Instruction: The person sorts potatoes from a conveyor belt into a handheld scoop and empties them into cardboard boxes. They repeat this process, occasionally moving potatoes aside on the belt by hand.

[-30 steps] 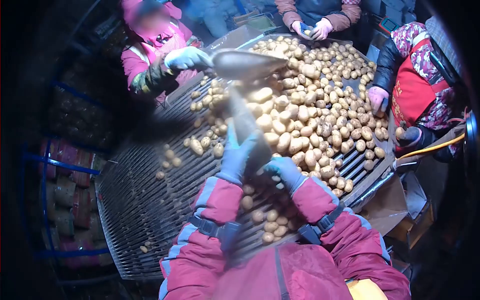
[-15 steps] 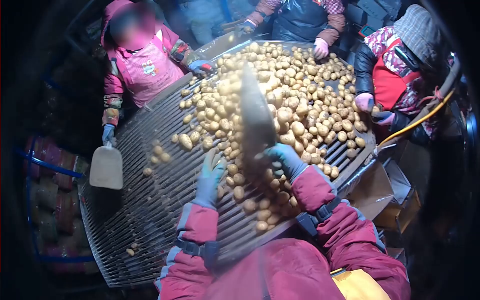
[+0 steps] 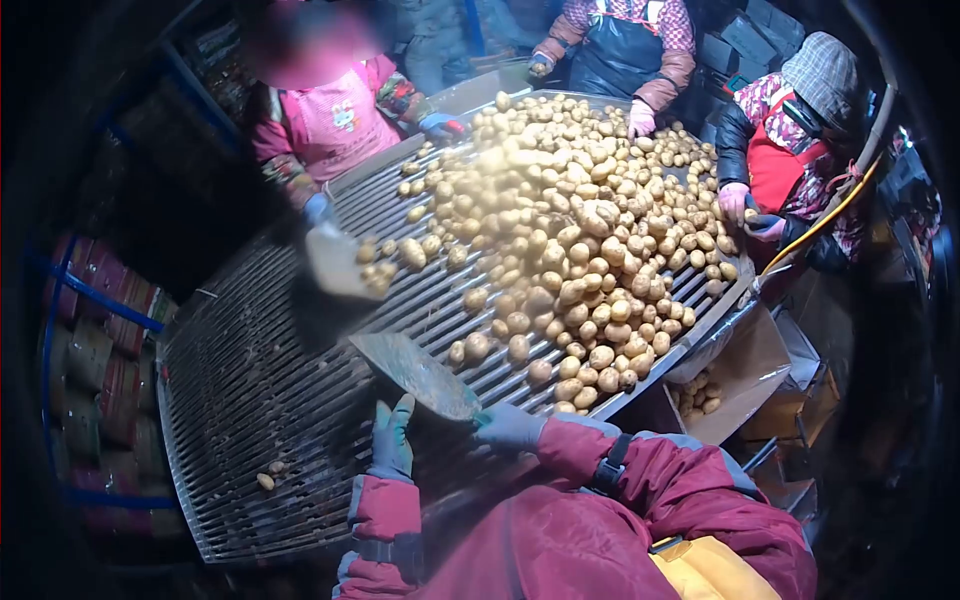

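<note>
My right hand (image 3: 508,427), in a grey-green glove, is closed around the handle end of a flat metal scoop (image 3: 415,375). The scoop's blade points left over the slatted grating, with no potatoes visible on it. My left hand (image 3: 392,440), gloved too, is just below the blade's left part, thumb and fingers apart and holding nothing. Beyond the scoop, a large heap of potatoes (image 3: 600,250) covers the far and right part of the slatted sorting table (image 3: 270,400).
Across the table, a person in pink (image 3: 335,125) holds another scoop (image 3: 342,262) near some potatoes. Two more people (image 3: 625,50) (image 3: 790,150) handle potatoes at the far and right edges. A cardboard box (image 3: 745,385) with potatoes stands below the right edge. A yellow hose (image 3: 825,215) runs nearby.
My scoop has swung down and left from the heap, from upright to lying low over the slats. My left hand has drawn back toward me. The pink-clad person's scoop has moved right to the potatoes.
</note>
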